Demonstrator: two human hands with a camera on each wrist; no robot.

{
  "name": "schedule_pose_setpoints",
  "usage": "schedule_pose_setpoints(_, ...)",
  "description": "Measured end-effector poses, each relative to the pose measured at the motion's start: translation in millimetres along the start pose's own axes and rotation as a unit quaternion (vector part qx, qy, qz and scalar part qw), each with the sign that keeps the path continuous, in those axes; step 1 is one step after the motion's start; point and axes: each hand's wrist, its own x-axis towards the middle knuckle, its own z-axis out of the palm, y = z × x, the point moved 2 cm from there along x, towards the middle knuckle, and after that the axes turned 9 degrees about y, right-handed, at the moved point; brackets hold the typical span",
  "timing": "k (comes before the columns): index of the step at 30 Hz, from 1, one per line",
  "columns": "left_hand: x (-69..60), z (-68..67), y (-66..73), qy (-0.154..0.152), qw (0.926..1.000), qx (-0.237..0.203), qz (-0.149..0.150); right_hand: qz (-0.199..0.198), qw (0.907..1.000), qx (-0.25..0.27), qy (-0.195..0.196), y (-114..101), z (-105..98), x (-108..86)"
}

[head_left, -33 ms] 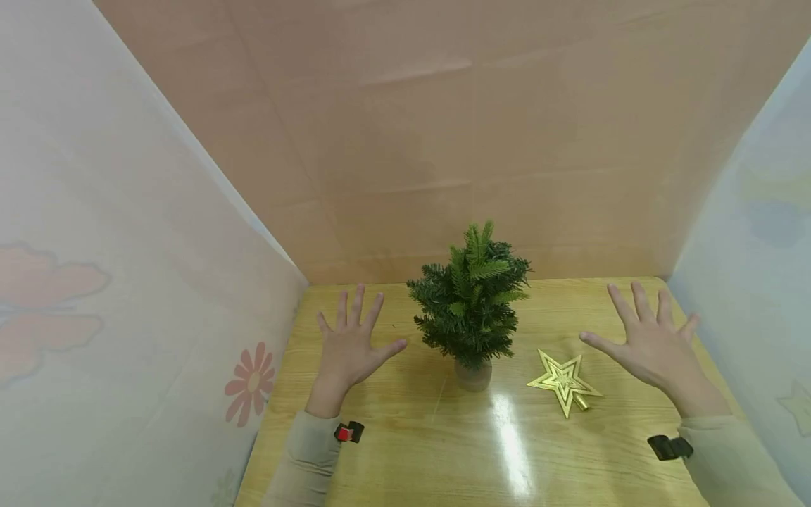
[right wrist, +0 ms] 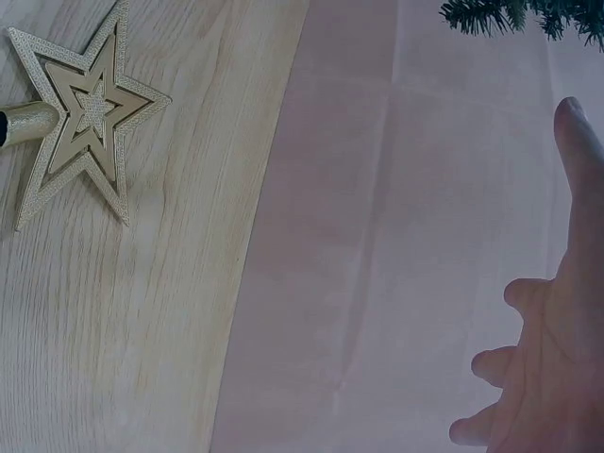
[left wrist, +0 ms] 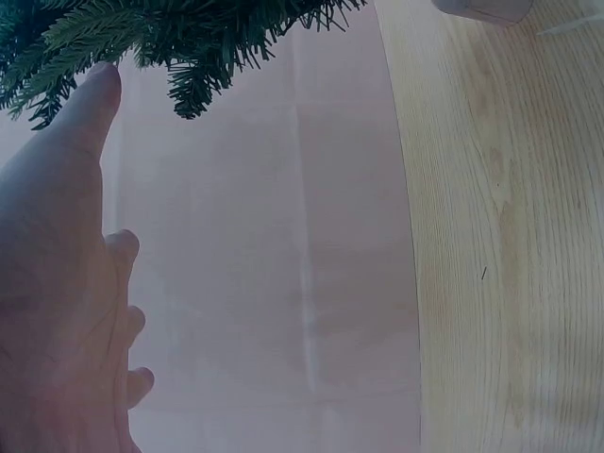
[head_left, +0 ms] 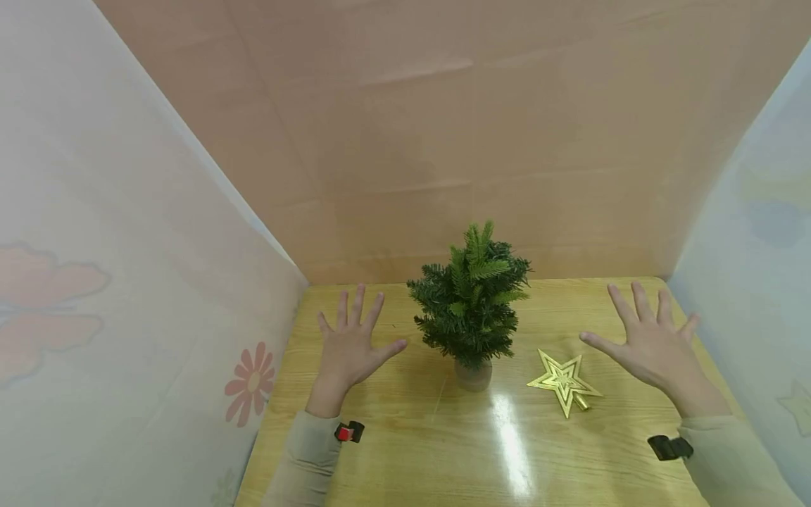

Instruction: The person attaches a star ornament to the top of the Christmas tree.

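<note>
Gold star (head_left: 564, 380) lies flat on the desk (head_left: 405, 451), left of the right grip (head_left: 655, 352) and a bit closer to the near side. Right is the closer hand; left grip (head_left: 348, 352) is across, beyond the tree (head_left: 472, 303). Star's socket (head_left: 581, 402) points nearside, angled right. Both grips spread wide, thumbs inward, holding nothing. Tree's upright between them, nearer the left.

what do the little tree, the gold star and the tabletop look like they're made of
Little tree: probably plastic, mostly matte; its green needles are stiff and bristly.
Gold star: likely plastic with a shiny metallic coating, though metal is possible; its outer border looks grainy.
Tabletop: wood or wood-look laminate, glossy; grain shows and light reflects in a bright streak.
</note>
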Motion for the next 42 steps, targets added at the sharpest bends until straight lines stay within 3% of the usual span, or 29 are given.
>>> schedule_pose_setpoints(8, -1.5, -0.5, 1.6, 0.017, 0.9998, 0.009, 0.009, -0.001, 0.9997, 0.011, 0.022, 1, 1, 0.7)
schedule_pose_setpoints(12, -1.9, -4.9, 4.3, 0.052, 0.9984, -0.009, 0.023, -0.001, 0.9979, 0.032, 0.056, 0, 1, -0.7)
schedule_pose_setpoints(15, -1.3, -8.5, 6.7, 0.087, 0.9947, -0.046, 0.031, 0.001, 0.9961, 0.050, 0.072, -1, 2, -1.3)
schedule_pose_setpoints(19, -1.0, -12.8, 10.4, 0.139, 0.9847, -0.099, 0.037, 0.010, 0.9952, 0.065, 0.072, -1, 4, -3.8)
schedule_pose_setpoints(27, 0.4, -18.6, 21.2, 0.224, 0.9539, -0.193, 0.052, 0.033, 0.9968, 0.071, 0.014, 5, 22, -14.3)
schedule_pose_setpoints(34, 2.6, -23.5, 31.2, 0.236, 0.9370, -0.249, 0.066, 0.053, 0.9954, 0.072, -0.034, 18, 46, -24.3)
schedule_pose_setpoints(42, 5.9, -33.8, 40.0, 0.249, 0.9247, -0.276, 0.081, 0.062, 0.9925, 0.083, -0.066, 24, 66, -34.6)
